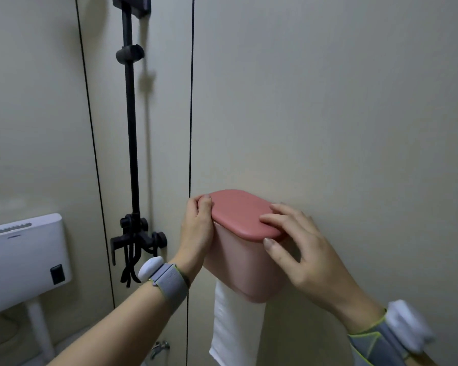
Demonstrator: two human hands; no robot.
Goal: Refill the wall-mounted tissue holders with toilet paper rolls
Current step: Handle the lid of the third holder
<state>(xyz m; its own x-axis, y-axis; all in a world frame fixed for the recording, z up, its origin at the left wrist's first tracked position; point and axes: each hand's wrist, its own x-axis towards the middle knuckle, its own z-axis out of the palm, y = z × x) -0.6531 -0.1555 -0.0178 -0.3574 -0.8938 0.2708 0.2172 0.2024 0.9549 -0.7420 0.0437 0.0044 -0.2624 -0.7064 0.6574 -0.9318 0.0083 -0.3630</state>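
Head view: pink holder fixed to beige wall, just right of a black panel seam; darker pink lid sits on top of holder, looks about closed, can't tell if fully seated; white paper hangs from holder's underside, straight down, bottom end out of frame. Roll itself hidden inside holder.

Left hand at holder's left side; fingers curled round lid's left edge, fingertips on lid top near wall; palm against holder's left wall. Right hand at holder's right front; fingers spread, index & middle tips resting on lid top near its right end; thumb below lid rim, just off holder's front, contact unclear.

Both wrists carry grey bands w/ white pods: left band below-left of holder, right band below-right.

Left of holder: black shower rail w/ mixer valve at about holder height; further left, white cistern; small metal tap low on wall, below-left of holder.
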